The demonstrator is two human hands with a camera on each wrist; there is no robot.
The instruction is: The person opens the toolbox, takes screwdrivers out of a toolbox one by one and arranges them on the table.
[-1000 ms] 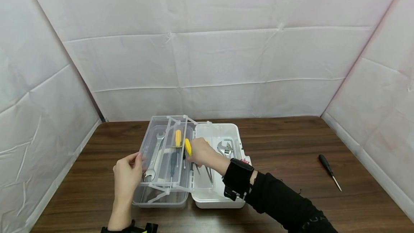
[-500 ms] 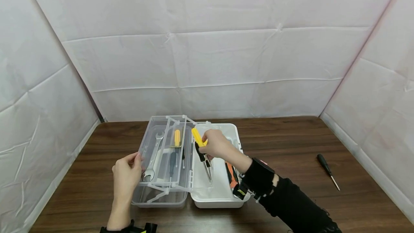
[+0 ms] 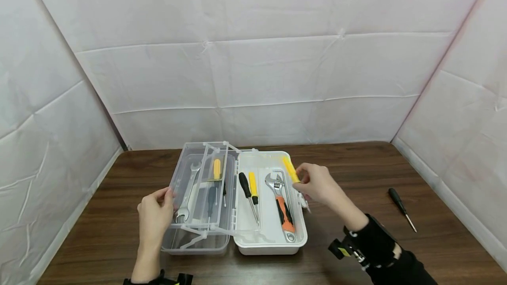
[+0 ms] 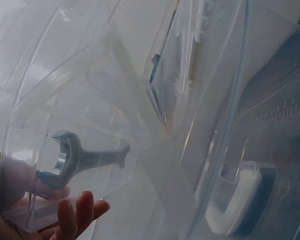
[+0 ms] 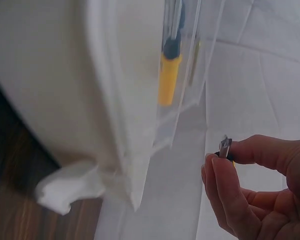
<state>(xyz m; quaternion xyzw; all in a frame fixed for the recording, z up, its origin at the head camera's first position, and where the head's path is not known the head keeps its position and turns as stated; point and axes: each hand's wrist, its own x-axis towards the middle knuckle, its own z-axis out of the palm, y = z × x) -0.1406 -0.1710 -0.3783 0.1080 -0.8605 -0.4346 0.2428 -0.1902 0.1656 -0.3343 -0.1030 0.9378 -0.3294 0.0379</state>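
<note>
My left hand [image 3: 156, 210] pinches the outer edge of the clear plastic tray [image 3: 178, 188] of the toolbox. In the left wrist view, an open-end wrench [image 4: 70, 160] shows through the plastic beside the fingers. My right hand [image 3: 318, 184] holds a yellow-handled tool [image 3: 290, 168] between thumb and fingers, above the right rim of the white toolbox base [image 3: 270, 252]. From the right wrist, only its short metal tip [image 5: 225, 146] shows clearly; the tool's kind cannot be told. Inside the base lie a black screwdriver [image 3: 244, 184], a yellow-and-black screwdriver [image 3: 253, 188] and an orange-handled adjustable wrench [image 3: 283, 210].
A loose black screwdriver [image 3: 397, 201] lies on the wooden table [image 3: 348, 258] at the right. An L-shaped hex key [image 3: 282, 173] lies by the adjustable wrench. White fabric walls [image 3: 253, 74] enclose the table at the back and sides.
My right hand has moved right with the yellow-handled tool, from over the clear tray, across the base, to its right rim. The tools in the base are now uncovered. My left hand stays put.
</note>
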